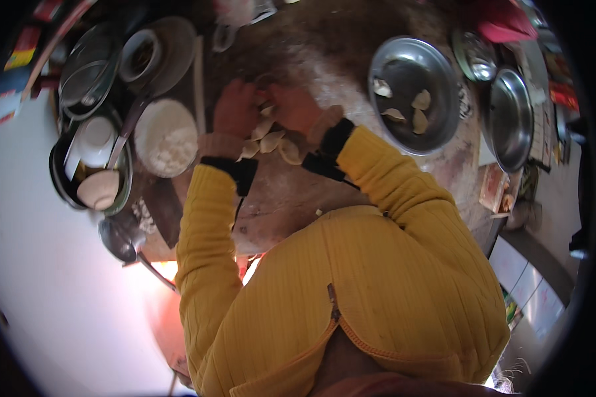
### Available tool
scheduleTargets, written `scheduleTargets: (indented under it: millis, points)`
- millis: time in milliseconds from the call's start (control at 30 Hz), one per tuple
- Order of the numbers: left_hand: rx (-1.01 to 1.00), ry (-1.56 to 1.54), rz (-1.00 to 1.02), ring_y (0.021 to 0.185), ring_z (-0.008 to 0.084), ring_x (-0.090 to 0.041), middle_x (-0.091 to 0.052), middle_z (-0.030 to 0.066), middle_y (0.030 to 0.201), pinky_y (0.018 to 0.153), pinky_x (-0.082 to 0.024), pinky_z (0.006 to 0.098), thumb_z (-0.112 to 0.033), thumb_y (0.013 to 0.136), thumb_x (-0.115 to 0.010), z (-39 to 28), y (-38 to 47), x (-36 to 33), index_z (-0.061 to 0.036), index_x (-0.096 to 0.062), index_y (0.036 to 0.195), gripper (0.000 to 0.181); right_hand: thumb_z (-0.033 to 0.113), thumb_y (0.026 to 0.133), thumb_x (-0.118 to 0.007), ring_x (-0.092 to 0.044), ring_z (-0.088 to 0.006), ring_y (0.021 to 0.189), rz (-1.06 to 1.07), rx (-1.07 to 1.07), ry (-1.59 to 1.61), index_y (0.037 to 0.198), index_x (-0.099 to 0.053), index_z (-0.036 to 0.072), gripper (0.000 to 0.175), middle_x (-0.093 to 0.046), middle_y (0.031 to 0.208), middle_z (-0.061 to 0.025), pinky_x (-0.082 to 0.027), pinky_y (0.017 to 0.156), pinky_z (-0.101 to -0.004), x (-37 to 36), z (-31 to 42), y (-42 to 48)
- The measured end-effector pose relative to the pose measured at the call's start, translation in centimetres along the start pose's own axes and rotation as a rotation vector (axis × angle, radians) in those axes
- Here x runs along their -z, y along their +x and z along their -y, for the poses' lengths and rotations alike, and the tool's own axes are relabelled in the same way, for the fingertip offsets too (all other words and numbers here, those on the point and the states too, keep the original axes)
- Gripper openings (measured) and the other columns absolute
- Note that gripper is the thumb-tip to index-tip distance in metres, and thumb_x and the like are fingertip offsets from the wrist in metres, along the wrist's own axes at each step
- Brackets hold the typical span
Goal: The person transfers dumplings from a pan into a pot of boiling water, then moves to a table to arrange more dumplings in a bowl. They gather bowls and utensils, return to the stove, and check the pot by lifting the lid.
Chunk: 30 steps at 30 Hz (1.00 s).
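My left hand and my right hand are close together over the wooden table, fingers curled and fingertips nearly meeting. Shadow and the backs of my hands hide what the fingers touch. A small reddish thing shows between them, too blurred to name. Just under my hands lie several folded dumplings, one in the middle and another near my right wrist. To the right, a wide steel basin holds a few more dumplings, spread apart on its bottom.
Left of my hands stand a bowl of white flour, a pale wooden stick, and a dark pot with bowls and a utensil in it. A ladle is at the left edge. Another steel basin stands far right.
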<state>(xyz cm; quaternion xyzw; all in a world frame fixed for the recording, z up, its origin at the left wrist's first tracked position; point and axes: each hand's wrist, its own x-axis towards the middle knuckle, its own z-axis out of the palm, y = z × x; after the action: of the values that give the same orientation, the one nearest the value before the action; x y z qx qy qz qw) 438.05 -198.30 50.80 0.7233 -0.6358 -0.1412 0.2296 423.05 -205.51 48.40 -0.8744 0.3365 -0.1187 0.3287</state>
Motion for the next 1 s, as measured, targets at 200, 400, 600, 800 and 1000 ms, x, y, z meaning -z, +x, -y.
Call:
scheduleTargets:
  millis: [200,400,600,800,1000]
  points:
    - [0.266,-0.655,0.044,0.086,0.0254,-0.059,-0.059,0.0110,0.092,0.072,-0.050,0.0319,-0.005,0.071,-0.062,-1.8,2.4,1.9,-0.0028,-0.057,0.104,0.033,0.021,0.074,-0.062,-0.060,-0.0315,0.082,0.293,-0.255,0.156,0.110,-0.052,0.004,0.042,-0.061,0.089,-0.0177,-0.047,0.070,-0.0381,6.3,0.5,0.2]
    - [0.393,-1.259,0.328,0.081,0.0162,-0.061,-0.060,0.0103,0.095,0.071,-0.052,0.0270,-0.009,0.081,-0.060,-10.4,6.9,0.8,0.0050,-0.051,0.112,0.036,0.036,0.074,-0.067,-0.054,-0.0109,0.064,0.055,-0.307,0.769,0.097,-0.057,0.000,0.044,-0.058,0.073,-0.0045,-0.046,0.058,-0.0257,18.9,-2.8,-5.6]
    - [0.130,-0.910,0.443,0.075,0.0212,-0.064,-0.063,0.0151,0.086,0.064,-0.053,0.0311,-0.014,0.075,-0.063,-22.0,13.7,-7.9,0.0033,-0.058,0.098,0.029,0.034,0.074,-0.064,-0.060,-0.0138,0.062,-0.044,-0.719,0.328,0.097,-0.058,0.002,0.040,-0.061,0.075,-0.0051,-0.048,0.060,-0.0276,26.0,-13.7,-9.2]
    - [-0.118,-0.155,0.113,0.088,0.0321,-0.058,-0.058,0.0165,0.093,0.076,-0.048,0.0383,-0.012,0.073,-0.057,-28.1,12.8,-12.7,-0.0049,-0.057,0.094,0.023,0.032,0.072,-0.061,-0.063,-0.0270,0.089,-0.141,-0.737,-0.034,0.106,-0.052,0.001,0.047,-0.065,0.089,-0.0164,-0.045,0.084,-0.0360,26.0,-19.5,-11.3]
    - [-0.506,0.320,-0.216,0.096,0.0248,-0.052,-0.057,0.0060,0.094,0.080,-0.047,0.0372,-0.014,0.069,-0.056,-19.0,9.0,-5.7,-0.0106,-0.059,0.090,0.022,0.035,0.074,-0.062,-0.057,-0.0380,0.095,-0.245,-0.607,-0.247,0.111,-0.050,0.002,0.051,-0.060,0.098,-0.0230,-0.043,0.083,-0.0421,28.2,-16.8,-11.6]
